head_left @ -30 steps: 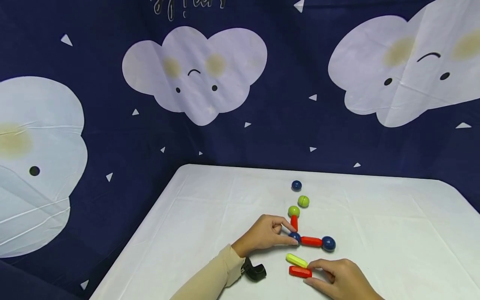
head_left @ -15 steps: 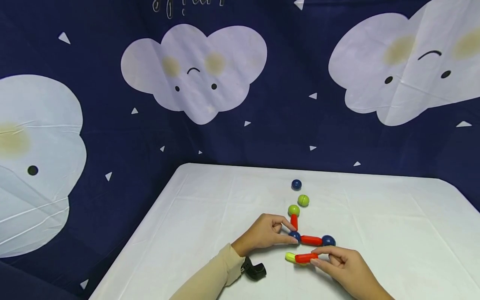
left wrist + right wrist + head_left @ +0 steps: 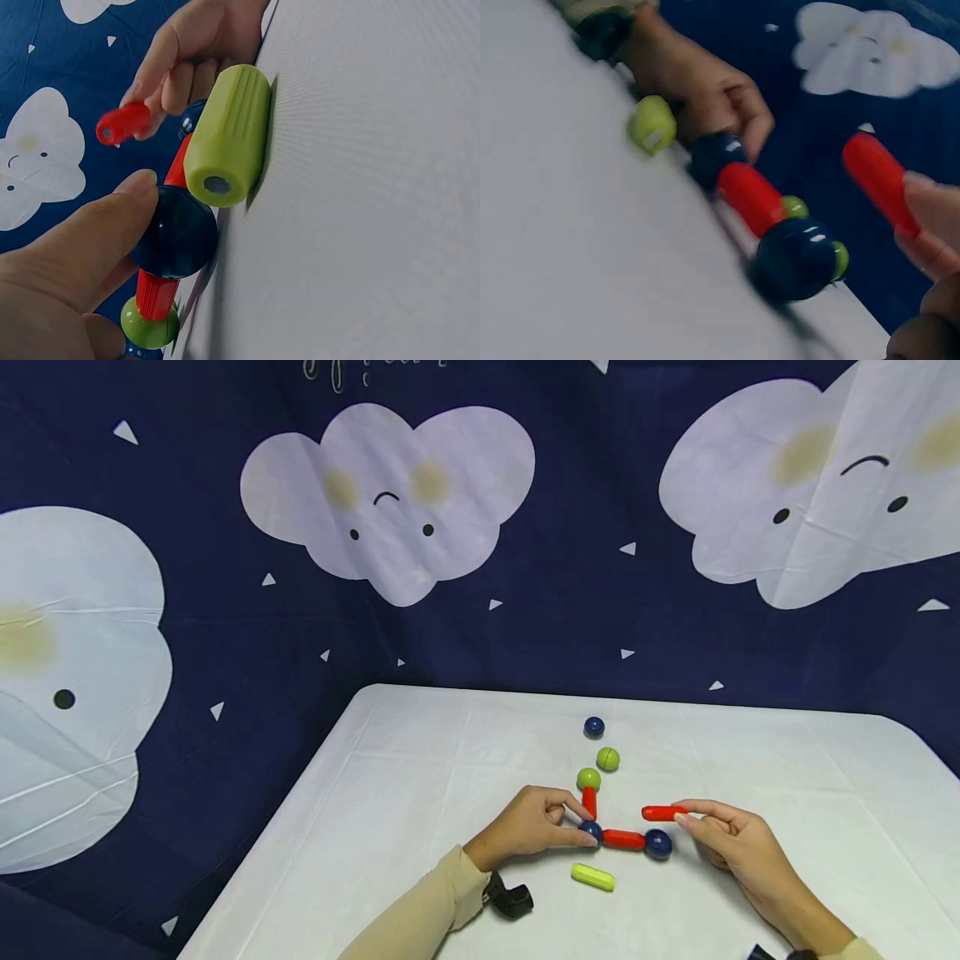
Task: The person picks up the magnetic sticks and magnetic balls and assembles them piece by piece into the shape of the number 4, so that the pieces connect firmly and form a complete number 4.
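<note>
My left hand [image 3: 525,828] pinches a dark blue ball [image 3: 592,834] at the corner of an L of joined magnetic pieces lying on the table. One red stick [image 3: 623,840] runs right from it to a second blue ball [image 3: 658,844]. Another red stick [image 3: 589,802] runs away to a green ball [image 3: 588,779]. Above and beyond the right-hand ball, my right hand [image 3: 738,847] holds a loose red stick [image 3: 662,813] by one end, raised off the table. In the left wrist view that stick shows a grey disc in its free end.
A yellow-green stick [image 3: 593,877] lies in front of the L; a grey disc is set in its end. Farther back sit a loose green ball [image 3: 608,759] and a small blue ball [image 3: 594,727]. A patterned dark blue cloth [image 3: 570,643] hangs behind the white table [image 3: 787,777].
My right hand has picked up the red stick from beside the yellow-green one and carried it up, away and to the right. The left hand has stayed on the corner ball.
</note>
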Demonstrator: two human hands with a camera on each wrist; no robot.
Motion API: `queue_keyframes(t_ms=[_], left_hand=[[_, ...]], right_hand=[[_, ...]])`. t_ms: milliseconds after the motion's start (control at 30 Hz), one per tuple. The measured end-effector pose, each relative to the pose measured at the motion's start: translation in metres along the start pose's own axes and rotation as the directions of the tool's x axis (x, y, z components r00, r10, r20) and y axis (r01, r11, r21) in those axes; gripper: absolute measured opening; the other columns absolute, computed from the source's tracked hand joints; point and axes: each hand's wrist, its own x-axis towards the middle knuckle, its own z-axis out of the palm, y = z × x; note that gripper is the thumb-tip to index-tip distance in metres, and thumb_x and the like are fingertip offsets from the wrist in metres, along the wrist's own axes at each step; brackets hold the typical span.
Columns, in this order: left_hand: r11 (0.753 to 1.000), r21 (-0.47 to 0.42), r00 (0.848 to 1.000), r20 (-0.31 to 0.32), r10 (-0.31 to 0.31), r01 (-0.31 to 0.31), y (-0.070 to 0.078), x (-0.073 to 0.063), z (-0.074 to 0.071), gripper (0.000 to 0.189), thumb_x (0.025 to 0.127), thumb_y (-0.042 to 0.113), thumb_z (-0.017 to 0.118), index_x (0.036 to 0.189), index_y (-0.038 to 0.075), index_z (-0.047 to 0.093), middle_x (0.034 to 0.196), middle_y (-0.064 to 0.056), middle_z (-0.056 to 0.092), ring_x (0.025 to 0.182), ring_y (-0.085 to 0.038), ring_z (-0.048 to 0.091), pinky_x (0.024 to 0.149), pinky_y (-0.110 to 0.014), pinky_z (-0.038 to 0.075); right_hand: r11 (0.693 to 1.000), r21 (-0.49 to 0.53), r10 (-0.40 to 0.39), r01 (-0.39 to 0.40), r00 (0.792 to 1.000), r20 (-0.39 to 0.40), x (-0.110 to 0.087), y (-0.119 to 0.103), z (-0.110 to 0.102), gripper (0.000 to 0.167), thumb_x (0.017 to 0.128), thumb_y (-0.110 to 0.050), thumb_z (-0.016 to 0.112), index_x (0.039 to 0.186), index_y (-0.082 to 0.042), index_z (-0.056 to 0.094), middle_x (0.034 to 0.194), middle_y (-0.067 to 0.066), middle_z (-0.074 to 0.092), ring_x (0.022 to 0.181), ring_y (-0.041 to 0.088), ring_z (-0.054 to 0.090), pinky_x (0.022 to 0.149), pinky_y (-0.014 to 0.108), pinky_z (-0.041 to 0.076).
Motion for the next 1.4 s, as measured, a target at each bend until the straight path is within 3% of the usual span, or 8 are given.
queue_keyframes(t_ms=[100, 167, 367, 500, 633, 833, 1200, 1400], left_hand=[[1.000, -0.001, 1.000, 0.000, 0.000, 0.000, 0.000, 0.000, 0.000, 0.024, 0.077, 0.028, 0.092, 0.097, 0.027, 0.079, 0.052, 0.006, 0.030, 0.048, -0.003, 0.027, 0.051, -0.021, 0.026], [1.000, -0.002, 1.000, 0.001, 0.001, -0.001, 0.000, 0.001, -0.001, 0.024, 0.077, 0.027, 0.092, 0.097, 0.027, 0.079, 0.052, 0.005, 0.030, 0.048, -0.004, 0.027, 0.051, -0.021, 0.026], [1.000, -0.006, 1.000, 0.007, 0.009, -0.009, -0.003, 0.001, 0.000, 0.025, 0.078, 0.028, 0.092, 0.098, 0.027, 0.079, 0.052, 0.005, 0.031, 0.048, -0.004, 0.027, 0.051, -0.021, 0.027], [1.000, -0.008, 1.000, 0.012, 0.001, -0.001, -0.003, 0.002, 0.002, 0.024, 0.078, 0.028, 0.092, 0.098, 0.026, 0.079, 0.052, 0.005, 0.031, 0.048, -0.004, 0.028, 0.051, -0.021, 0.026], [1.000, 0.000, 1.000, 0.013, -0.011, 0.011, -0.003, 0.002, 0.004, 0.024, 0.078, 0.029, 0.092, 0.098, 0.027, 0.079, 0.052, 0.006, 0.031, 0.048, -0.004, 0.027, 0.051, -0.021, 0.026], [1.000, 0.026, 1.000, -0.001, -0.017, 0.017, -0.001, 0.000, 0.003, 0.024, 0.078, 0.030, 0.092, 0.098, 0.028, 0.079, 0.053, 0.006, 0.030, 0.048, -0.004, 0.028, 0.050, -0.022, 0.026], [1.000, 0.013, 1.000, 0.009, -0.008, 0.008, 0.000, 0.002, 0.003, 0.024, 0.078, 0.028, 0.092, 0.098, 0.027, 0.079, 0.052, 0.005, 0.030, 0.047, -0.004, 0.027, 0.050, -0.021, 0.026], [1.000, 0.021, 1.000, 0.010, 0.005, -0.006, 0.000, 0.001, 0.001, 0.024, 0.079, 0.029, 0.091, 0.099, 0.027, 0.079, 0.052, 0.005, 0.029, 0.048, -0.005, 0.026, 0.051, -0.021, 0.026]], right_hand=[[0.998, 0.035, -0.053, 0.052, 0.998, 0.025, 0.008, 0.003, -0.005, 0.019, 0.098, -0.013, 0.070, 0.114, -0.002, 0.073, 0.059, 0.000, 0.032, 0.052, 0.024, 0.026, 0.046, 0.042, 0.023], [0.997, 0.006, -0.071, 0.071, 0.997, 0.038, 0.012, 0.005, -0.006, 0.023, 0.098, -0.013, 0.071, 0.116, 0.002, 0.071, 0.059, -0.001, 0.032, 0.051, 0.024, 0.026, 0.045, 0.042, 0.023], [0.985, -0.172, -0.018, 0.027, 0.998, 0.056, 0.021, 0.004, -0.015, 0.043, 0.097, -0.030, 0.073, 0.127, 0.002, 0.068, 0.057, -0.005, 0.034, 0.049, 0.012, 0.033, 0.042, 0.037, 0.029], [0.975, -0.219, -0.004, 0.036, 0.989, 0.146, 0.039, 0.005, -0.032, 0.045, 0.098, -0.031, 0.071, 0.129, 0.001, 0.066, 0.059, -0.005, 0.035, 0.050, 0.009, 0.033, 0.043, 0.036, 0.030], [0.970, -0.241, 0.040, 0.030, 0.959, 0.280, 0.062, 0.003, -0.048, 0.043, 0.099, -0.028, 0.070, 0.128, 0.004, 0.065, 0.060, -0.006, 0.037, 0.050, 0.009, 0.033, 0.043, 0.034, 0.029], [0.970, -0.241, 0.087, 0.027, 0.889, 0.450, 0.080, -0.003, -0.057, 0.036, 0.101, -0.022, 0.067, 0.126, 0.003, 0.068, 0.059, -0.005, 0.042, 0.049, 0.009, 0.035, 0.042, 0.034, 0.025], [0.975, -0.220, 0.089, 0.035, 0.844, 0.529, 0.084, -0.005, -0.059, 0.033, 0.102, -0.016, 0.064, 0.125, 0.007, 0.066, 0.059, -0.006, 0.039, 0.047, 0.010, 0.031, 0.040, 0.035, 0.020], [0.964, -0.250, 0.073, 0.086, 0.823, 0.563, 0.086, -0.004, -0.053, 0.027, 0.102, -0.016, 0.065, 0.122, 0.001, 0.071, 0.059, -0.008, 0.038, 0.046, 0.008, 0.031, 0.039, 0.030, 0.021]])
